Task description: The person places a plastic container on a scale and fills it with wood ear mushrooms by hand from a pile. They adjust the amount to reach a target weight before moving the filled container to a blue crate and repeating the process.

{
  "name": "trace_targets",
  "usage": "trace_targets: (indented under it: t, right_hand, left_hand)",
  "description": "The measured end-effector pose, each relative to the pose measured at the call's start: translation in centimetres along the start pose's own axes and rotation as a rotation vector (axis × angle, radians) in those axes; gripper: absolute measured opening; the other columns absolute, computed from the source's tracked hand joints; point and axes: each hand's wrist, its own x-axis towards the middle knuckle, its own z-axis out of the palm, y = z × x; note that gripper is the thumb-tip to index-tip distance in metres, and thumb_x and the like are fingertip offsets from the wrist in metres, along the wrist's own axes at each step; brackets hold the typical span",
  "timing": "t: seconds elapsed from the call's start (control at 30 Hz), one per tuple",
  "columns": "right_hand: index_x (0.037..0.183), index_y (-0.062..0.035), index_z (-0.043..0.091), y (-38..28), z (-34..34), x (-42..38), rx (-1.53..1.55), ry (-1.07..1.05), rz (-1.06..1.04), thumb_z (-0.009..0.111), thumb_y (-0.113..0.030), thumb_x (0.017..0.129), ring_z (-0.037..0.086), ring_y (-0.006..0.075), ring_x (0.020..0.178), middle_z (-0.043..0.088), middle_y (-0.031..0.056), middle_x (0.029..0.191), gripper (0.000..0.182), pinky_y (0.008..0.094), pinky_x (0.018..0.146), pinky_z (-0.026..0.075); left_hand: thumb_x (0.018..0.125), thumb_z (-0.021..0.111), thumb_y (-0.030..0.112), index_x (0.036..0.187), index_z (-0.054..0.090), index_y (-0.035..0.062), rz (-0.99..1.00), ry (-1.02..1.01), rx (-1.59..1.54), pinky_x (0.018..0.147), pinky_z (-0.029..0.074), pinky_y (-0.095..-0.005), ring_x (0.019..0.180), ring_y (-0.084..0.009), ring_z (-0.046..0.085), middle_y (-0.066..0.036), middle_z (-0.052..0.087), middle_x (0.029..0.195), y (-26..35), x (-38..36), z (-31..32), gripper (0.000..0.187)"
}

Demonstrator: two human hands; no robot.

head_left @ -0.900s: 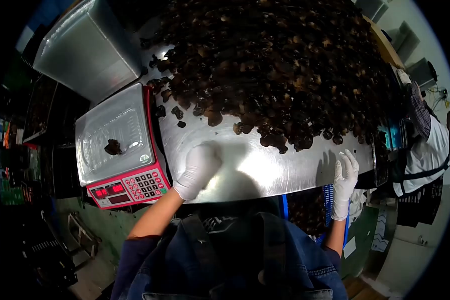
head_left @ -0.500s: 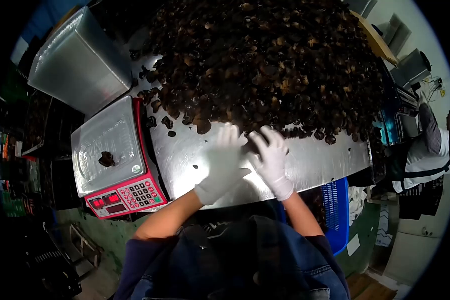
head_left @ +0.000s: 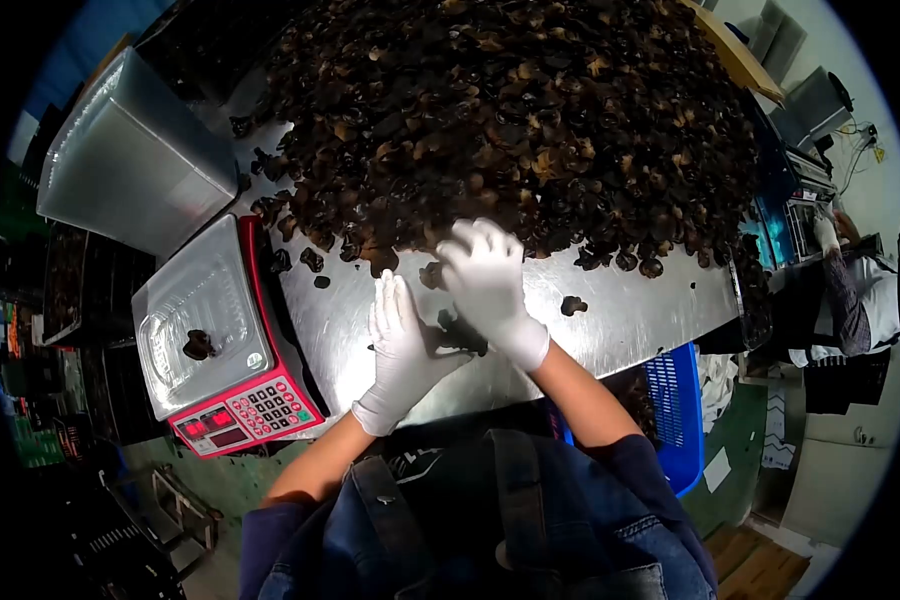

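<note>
A large heap of dark brown wood ear mushrooms (head_left: 510, 130) covers the far part of a shiny metal table (head_left: 620, 310). My left hand (head_left: 400, 350), in a white glove, stands edge-on over the table with fingers stretched out and thumb apart. Farther up, at the heap's near edge, my gloved right hand (head_left: 490, 285) has its palm down and its fingers apart and slightly bent. Between the two hands lies a dark mushroom piece (head_left: 460, 335), partly covered by them. Another loose piece (head_left: 573, 305) rests to the right of my right hand.
On the left, a red scale (head_left: 250, 410) carries a clear plastic tray (head_left: 170, 310) with one mushroom piece (head_left: 198, 345) in it. Behind it stands a translucent bin (head_left: 140, 150). A blue basket (head_left: 685, 430) sits below the table's right edge. Another person's sleeve (head_left: 850, 310) shows far right.
My left hand has moved left and slightly down, turning onto its edge. My right hand has shifted left and up to the heap's edge. A mushroom piece now shows between them.
</note>
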Motion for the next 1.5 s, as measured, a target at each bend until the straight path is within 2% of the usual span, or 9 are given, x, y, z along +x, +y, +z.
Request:
trace_targets:
  t: [0.2, 0.27, 0.33, 0.5, 0.8, 0.97, 1.1, 1.33, 1.5]
  right_hand:
    - [0.113, -0.0146, 0.068, -1.6, -5.0, -5.1, 0.276, -0.180, -0.151, 0.065, -0.017, 0.082, 0.052, 0.0283, 0.121, 0.062, 0.0071, 0.121, 0.032, 0.0465, 0.101, 0.037]
    - [0.116, -0.0109, 0.067, 0.2, -7.0, -4.1, 0.337, -0.399, 0.177, 0.065, -0.015, 0.082, 0.052, 0.0303, 0.122, 0.060, 0.0100, 0.125, 0.035, 0.0455, 0.103, 0.037]
    - [0.122, -0.0077, 0.064, 3.8, -5.3, -4.5, 0.164, 0.169, 0.114, 0.064, -0.013, 0.085, 0.049, 0.0329, 0.124, 0.056, 0.0140, 0.132, 0.038, 0.0450, 0.106, 0.035]
    - [0.144, -0.0171, 0.048, 6.7, -4.1, -0.9, 0.086, -0.004, 0.231, 0.065, -0.022, 0.091, 0.036, 0.0393, 0.133, 0.036, 0.0190, 0.152, 0.056, 0.0483, 0.108, 0.032]
    - [0.122, -0.0099, 0.064, 5.4, -8.8, -5.6, 0.253, -0.257, -0.018, 0.069, -0.012, 0.083, 0.053, 0.0279, 0.118, 0.062, 0.0074, 0.126, 0.039, 0.0413, 0.104, 0.037]
    - [0.153, -0.0043, 0.025, 6.7, -8.9, -9.6, 0.039, -0.251, 0.269, 0.086, -0.062, 0.050, 0.023, 0.0395, 0.146, 0.025, 0.0217, 0.158, 0.134, 0.0506, 0.117, 0.021]
    - [0.152, -0.0011, 0.025, 6.2, -7.6, -9.1, 0.000, -0.320, 0.215, 0.079, -0.078, 0.040, 0.019, 0.0437, 0.147, 0.018, 0.0261, 0.159, 0.146, 0.0535, 0.117, 0.019]
    - [0.153, -0.0102, 0.031, 4.6, -5.6, -5.4, 0.131, -0.436, 0.125, 0.091, -0.054, 0.043, 0.020, 0.0404, 0.146, 0.025, 0.0179, 0.158, 0.133, 0.0521, 0.116, 0.020]
    - [0.136, -0.0109, 0.054, 4.1, -5.6, -7.1, 0.207, -0.214, 0.051, 0.088, -0.032, 0.064, 0.048, 0.0345, 0.118, 0.051, 0.0139, 0.132, 0.082, 0.0447, 0.101, 0.040]
  left_hand:
    - [0.056, 0.089, 0.048, 0.146, 0.015, -0.0150, -0.053, -0.078, -0.026, 0.115, 0.019, -0.0567, 0.142, -0.0533, 0.020, -0.037, 0.022, 0.150, -0.4, -1.2, 0.3, 0.132]
    - [0.056, 0.090, 0.047, 0.147, 0.015, -0.0144, -0.060, -0.088, -0.051, 0.115, 0.019, -0.0566, 0.143, -0.0530, 0.019, -0.037, 0.021, 0.151, -0.1, -1.1, 0.0, 0.133]
    - [0.055, 0.090, 0.046, 0.147, 0.016, -0.0139, -0.062, -0.103, -0.076, 0.116, 0.018, -0.0566, 0.143, -0.0527, 0.019, -0.036, 0.020, 0.152, 0.0, -1.3, 0.0, 0.133]
    - [0.054, 0.091, 0.044, 0.148, 0.017, -0.0121, -0.049, -0.105, -0.041, 0.116, 0.017, -0.0565, 0.144, -0.0510, 0.016, -0.034, 0.017, 0.154, 0.4, -1.0, 0.0, 0.132]
    - [0.054, 0.090, 0.049, 0.148, 0.017, -0.0103, -0.022, -0.125, -0.034, 0.116, 0.020, -0.0573, 0.144, -0.0520, 0.017, -0.033, 0.020, 0.154, -0.9, -1.3, -0.8, 0.133]
    - [0.054, 0.088, 0.055, 0.150, 0.017, -0.0080, -0.002, -0.216, 0.030, 0.116, 0.018, -0.0564, 0.145, -0.0490, 0.015, -0.030, 0.018, 0.155, 0.2, -0.1, -0.6, 0.135]
    - [0.051, 0.090, 0.054, 0.153, 0.016, -0.0022, 0.085, -0.108, 0.051, 0.116, 0.020, -0.0549, 0.146, -0.0464, 0.018, -0.028, 0.018, 0.156, 0.6, 1.3, 0.1, 0.138]
    - [0.064, 0.082, 0.048, 0.155, 0.028, 0.0138, 0.206, -0.291, 0.142, 0.104, 0.038, -0.0487, 0.137, -0.0404, 0.038, -0.021, 0.034, 0.154, 0.4, 5.7, 0.7, 0.111]
    - [0.078, 0.072, 0.037, 0.144, 0.047, 0.0197, 0.374, -0.176, 0.128, 0.090, 0.048, -0.0402, 0.119, -0.0291, 0.049, -0.009, 0.049, 0.138, -0.5, 3.6, 1.9, 0.073]
